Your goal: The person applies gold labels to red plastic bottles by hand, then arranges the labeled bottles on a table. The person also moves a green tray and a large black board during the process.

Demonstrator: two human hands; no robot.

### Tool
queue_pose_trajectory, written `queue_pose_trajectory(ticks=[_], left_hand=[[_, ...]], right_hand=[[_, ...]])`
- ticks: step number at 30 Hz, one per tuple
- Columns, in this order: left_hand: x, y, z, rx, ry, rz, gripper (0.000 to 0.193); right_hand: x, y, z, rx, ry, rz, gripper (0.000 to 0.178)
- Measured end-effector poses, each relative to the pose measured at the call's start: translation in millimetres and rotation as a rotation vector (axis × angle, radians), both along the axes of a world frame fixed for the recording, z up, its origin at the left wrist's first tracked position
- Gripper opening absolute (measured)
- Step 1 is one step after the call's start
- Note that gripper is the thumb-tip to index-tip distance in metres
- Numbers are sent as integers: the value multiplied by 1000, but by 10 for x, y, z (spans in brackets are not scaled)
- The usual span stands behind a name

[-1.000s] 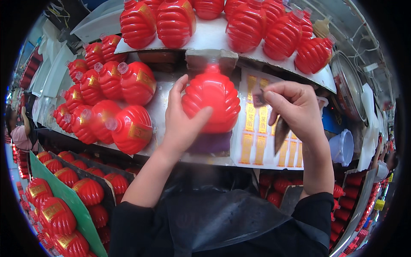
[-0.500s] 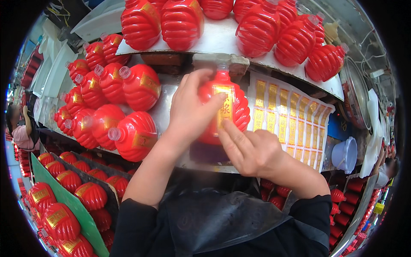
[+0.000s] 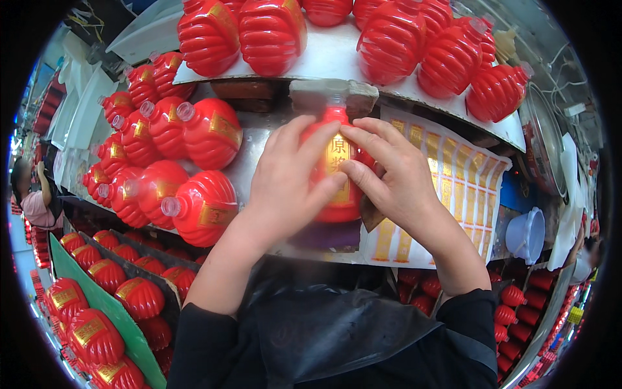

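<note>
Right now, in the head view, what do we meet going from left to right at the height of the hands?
Labelled red bottles lying on their sides → left hand → red bottle with gold label → right hand → sheet of gold labels → pale plastic funnel.

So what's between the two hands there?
In the head view, a red bottle with a gold label sits between the left hand and right hand; both touch it.
</note>
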State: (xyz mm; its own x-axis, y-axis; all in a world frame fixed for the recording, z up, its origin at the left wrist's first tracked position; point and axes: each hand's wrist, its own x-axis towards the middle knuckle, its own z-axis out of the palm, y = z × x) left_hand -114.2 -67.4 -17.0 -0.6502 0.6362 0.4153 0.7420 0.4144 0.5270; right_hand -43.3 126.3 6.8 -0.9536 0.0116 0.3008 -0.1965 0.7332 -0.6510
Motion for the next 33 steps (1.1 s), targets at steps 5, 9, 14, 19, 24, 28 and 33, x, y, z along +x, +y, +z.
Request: queue_pose_trajectory(ticks=[5, 9, 14, 19, 24, 28, 33], left_hand=[[-21, -5, -25, -21, -20, -14, 63], [-18, -51, -126, 150, -244, -50, 67], [21, -115, -250, 285, -363, -80, 68], [46, -123, -284, 372, -471, -84, 66], [99, -107, -294, 349, -452, -47, 68], [93, -107, -301, 352, -438, -61, 71], [83, -115, -303, 328, -423, -58, 73]], right_hand=[[-24, 47, -19, -58, -38, 6, 42], [37, 128, -29, -288, -264, -11, 58], [223, 105, -98, -158, -285, 19, 75], [241, 92, -135, -352, -384, -1, 82], [229, -5, -183, -82, -181, -33, 84], [239, -23, -164, -50, -226, -50, 87], [236, -16, -111, -99, -273, -42, 87]])
